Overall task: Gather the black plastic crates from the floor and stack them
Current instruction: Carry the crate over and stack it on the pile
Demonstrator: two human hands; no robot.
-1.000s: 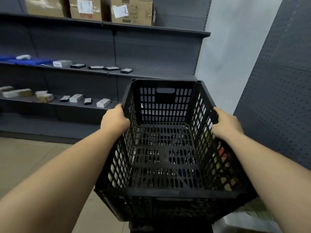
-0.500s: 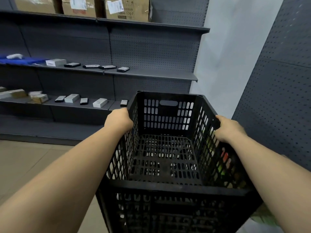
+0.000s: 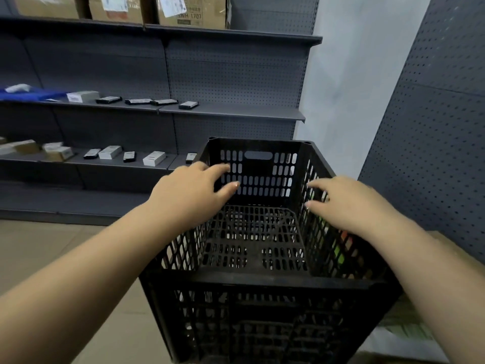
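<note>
Both hands now off the rims, left hand (image 3: 189,190) and right hand (image 3: 346,203) spread, empty, above black crate (image 3: 252,277)

Place: shop or stockroom aisle.
Fixtures: grey pegboard-backed gondola shelving (image 3: 231,111) along far wall; perforated panel (image 3: 433,143) at right.
Stock: small boxed goods (image 3: 154,158) laid flat and sparsely on middle shelves; labelled cardboard cartons (image 3: 191,10) on top shelf.
Floor: plain beige tile (image 3: 52,248).
Handling gear: black plastic crates (image 3: 262,258) stacked in aisle.
</note>
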